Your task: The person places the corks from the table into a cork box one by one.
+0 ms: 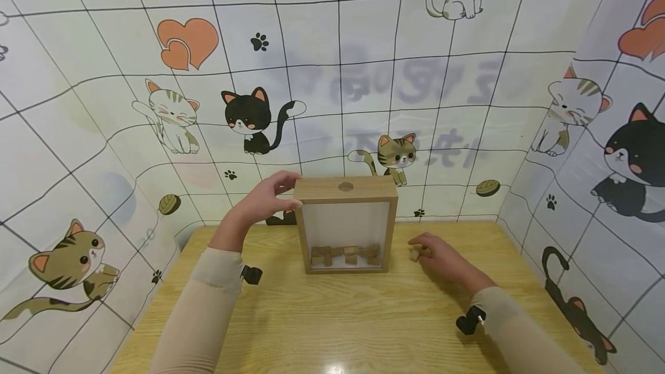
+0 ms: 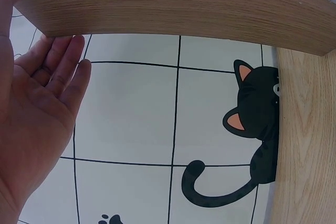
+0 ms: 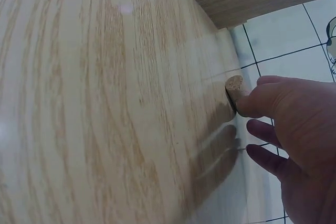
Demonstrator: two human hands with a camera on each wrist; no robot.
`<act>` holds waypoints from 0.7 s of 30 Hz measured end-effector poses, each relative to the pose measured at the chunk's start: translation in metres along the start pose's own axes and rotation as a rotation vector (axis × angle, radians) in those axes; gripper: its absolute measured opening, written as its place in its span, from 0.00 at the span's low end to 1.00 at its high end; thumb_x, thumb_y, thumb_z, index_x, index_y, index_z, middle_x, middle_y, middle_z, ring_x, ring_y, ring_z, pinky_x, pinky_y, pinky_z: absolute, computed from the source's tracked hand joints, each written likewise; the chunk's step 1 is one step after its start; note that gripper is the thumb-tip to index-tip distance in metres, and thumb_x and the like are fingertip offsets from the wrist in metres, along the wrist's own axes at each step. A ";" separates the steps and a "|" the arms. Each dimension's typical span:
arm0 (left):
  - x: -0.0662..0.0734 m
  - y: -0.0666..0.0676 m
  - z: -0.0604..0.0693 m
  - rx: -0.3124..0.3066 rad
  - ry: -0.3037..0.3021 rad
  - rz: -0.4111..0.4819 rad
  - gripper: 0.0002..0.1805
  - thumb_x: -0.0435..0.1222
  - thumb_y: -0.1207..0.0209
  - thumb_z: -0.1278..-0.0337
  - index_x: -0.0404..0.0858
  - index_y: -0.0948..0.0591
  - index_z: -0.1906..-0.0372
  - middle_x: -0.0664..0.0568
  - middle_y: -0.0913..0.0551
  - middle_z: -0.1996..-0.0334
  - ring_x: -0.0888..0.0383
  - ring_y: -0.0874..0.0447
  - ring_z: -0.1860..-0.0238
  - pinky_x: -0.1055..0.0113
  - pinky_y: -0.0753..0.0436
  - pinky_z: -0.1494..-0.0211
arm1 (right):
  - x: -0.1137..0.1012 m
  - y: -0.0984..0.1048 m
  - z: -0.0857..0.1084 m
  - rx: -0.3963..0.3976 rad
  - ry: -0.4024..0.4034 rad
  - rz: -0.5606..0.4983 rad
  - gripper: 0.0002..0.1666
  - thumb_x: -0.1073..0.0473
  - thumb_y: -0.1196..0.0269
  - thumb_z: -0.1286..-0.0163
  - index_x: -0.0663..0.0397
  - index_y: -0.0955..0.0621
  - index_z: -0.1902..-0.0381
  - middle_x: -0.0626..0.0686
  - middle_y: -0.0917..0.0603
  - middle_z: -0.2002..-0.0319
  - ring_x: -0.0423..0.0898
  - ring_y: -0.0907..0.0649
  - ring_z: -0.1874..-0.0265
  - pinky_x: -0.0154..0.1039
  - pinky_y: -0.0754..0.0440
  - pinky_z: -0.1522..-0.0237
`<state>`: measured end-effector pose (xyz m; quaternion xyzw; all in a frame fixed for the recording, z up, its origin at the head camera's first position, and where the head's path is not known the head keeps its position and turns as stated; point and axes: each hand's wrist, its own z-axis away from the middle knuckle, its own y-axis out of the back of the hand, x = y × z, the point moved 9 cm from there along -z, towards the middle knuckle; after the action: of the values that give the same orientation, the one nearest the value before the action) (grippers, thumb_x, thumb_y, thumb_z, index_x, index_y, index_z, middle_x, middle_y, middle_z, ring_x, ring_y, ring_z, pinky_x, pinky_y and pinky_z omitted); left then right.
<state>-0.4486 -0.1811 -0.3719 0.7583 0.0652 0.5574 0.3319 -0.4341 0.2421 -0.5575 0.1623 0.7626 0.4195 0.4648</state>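
Note:
An upright wooden box [image 1: 346, 189] with a round hole in its top stands at the back of the table. Several corks [image 1: 351, 251] lie at the bottom behind its see-through front. My left hand [image 1: 266, 199] holds the box by its upper left corner, thumb at the front and fingers towards the back. To the right of the box, low over the table, my right hand [image 1: 445, 260] pinches a cork [image 3: 234, 83] between thumb and forefinger. The other fingers are spread apart from it in the right wrist view. Its fingers partly cover the cork.
The light wooden table [image 1: 332, 310] ends against a white wall sheet [image 1: 322, 91] printed with cats and grid lines. Side sheets close in on the left and right. A small black camera sits on each wrist.

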 end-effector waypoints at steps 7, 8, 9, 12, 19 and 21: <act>0.000 0.000 0.000 -0.002 -0.001 -0.004 0.43 0.44 0.22 0.33 0.44 0.29 0.19 0.42 0.29 0.21 0.40 0.36 0.16 0.40 0.30 0.18 | -0.007 -0.002 0.002 0.016 0.064 0.012 0.12 0.74 0.30 0.28 0.61 0.11 0.50 0.55 0.14 0.55 0.51 0.15 0.55 0.53 0.14 0.50; 0.000 0.000 0.000 -0.002 -0.001 -0.004 0.43 0.44 0.22 0.33 0.44 0.29 0.19 0.43 0.29 0.20 0.40 0.36 0.16 0.40 0.30 0.18 | -0.006 -0.003 0.002 0.014 0.047 0.011 0.10 0.73 0.29 0.27 0.60 0.11 0.51 0.53 0.15 0.56 0.49 0.16 0.57 0.50 0.15 0.51; 0.000 0.000 -0.001 -0.002 -0.002 -0.002 0.43 0.44 0.22 0.33 0.44 0.29 0.18 0.43 0.29 0.20 0.40 0.36 0.16 0.40 0.31 0.18 | -0.004 -0.003 0.003 0.011 0.025 0.013 0.09 0.71 0.29 0.27 0.58 0.11 0.51 0.52 0.16 0.57 0.47 0.17 0.58 0.48 0.16 0.52; 0.001 0.001 -0.001 -0.002 -0.003 0.003 0.43 0.44 0.22 0.33 0.45 0.29 0.19 0.43 0.29 0.20 0.40 0.36 0.16 0.39 0.31 0.18 | 0.001 -0.003 0.005 -0.001 -0.027 0.006 0.08 0.69 0.28 0.26 0.57 0.11 0.52 0.50 0.17 0.58 0.44 0.19 0.58 0.46 0.17 0.54; -0.001 0.001 -0.001 0.000 -0.008 0.001 0.43 0.44 0.22 0.33 0.44 0.29 0.19 0.42 0.28 0.22 0.39 0.36 0.16 0.38 0.32 0.17 | 0.002 0.000 0.008 0.002 -0.073 0.014 0.10 0.69 0.29 0.27 0.56 0.12 0.50 0.50 0.18 0.57 0.46 0.19 0.58 0.47 0.17 0.54; -0.001 0.001 -0.001 -0.002 -0.005 -0.002 0.43 0.44 0.22 0.33 0.44 0.29 0.19 0.42 0.28 0.21 0.39 0.36 0.16 0.37 0.32 0.17 | 0.001 0.005 0.008 0.009 -0.086 0.018 0.10 0.69 0.30 0.25 0.56 0.12 0.49 0.50 0.18 0.56 0.46 0.19 0.57 0.48 0.17 0.54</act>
<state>-0.4506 -0.1818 -0.3724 0.7593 0.0644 0.5553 0.3332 -0.4286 0.2495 -0.5560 0.1892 0.7422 0.4130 0.4928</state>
